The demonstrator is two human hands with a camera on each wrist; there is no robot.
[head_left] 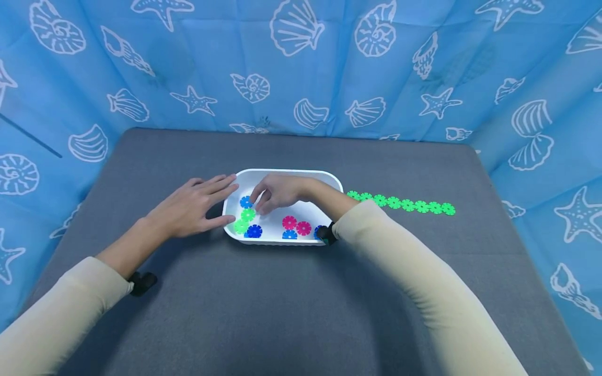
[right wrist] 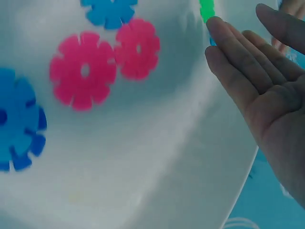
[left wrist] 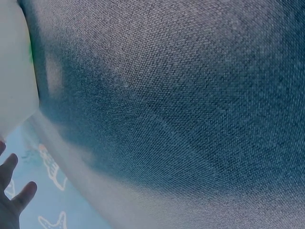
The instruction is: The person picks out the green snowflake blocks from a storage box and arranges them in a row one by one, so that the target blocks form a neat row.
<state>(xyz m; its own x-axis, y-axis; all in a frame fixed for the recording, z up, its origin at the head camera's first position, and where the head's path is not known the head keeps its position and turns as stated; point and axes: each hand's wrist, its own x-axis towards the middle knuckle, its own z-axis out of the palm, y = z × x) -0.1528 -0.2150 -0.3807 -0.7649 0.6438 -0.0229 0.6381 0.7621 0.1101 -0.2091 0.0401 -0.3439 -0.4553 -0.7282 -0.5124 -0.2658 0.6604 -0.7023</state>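
Observation:
A white tray (head_left: 271, 222) holds several flower-shaped plastic discs. My left hand (head_left: 188, 206) is at its left end, fingers straight and spread by the rim. Inside the tray is my right hand (head_left: 284, 189), its fingers loosely bent near a blue disc (head_left: 245, 201) and a green disc (head_left: 247, 214). No disc shows between the right hand's fingers (right wrist: 238, 71) in the right wrist view. A dark blue disc (head_left: 254, 231) lies near the tray's front side, and two pink discs (head_left: 289, 222) sit further right. The left wrist view shows only some left fingertips (left wrist: 26, 194).
To the right of the tray, a row of joined green discs (head_left: 407, 205) lies on the grey table (head_left: 301, 303). A blue curtain (head_left: 329, 62) with white shell prints hangs behind and beside the table. My right forearm crosses the tray's right rim.

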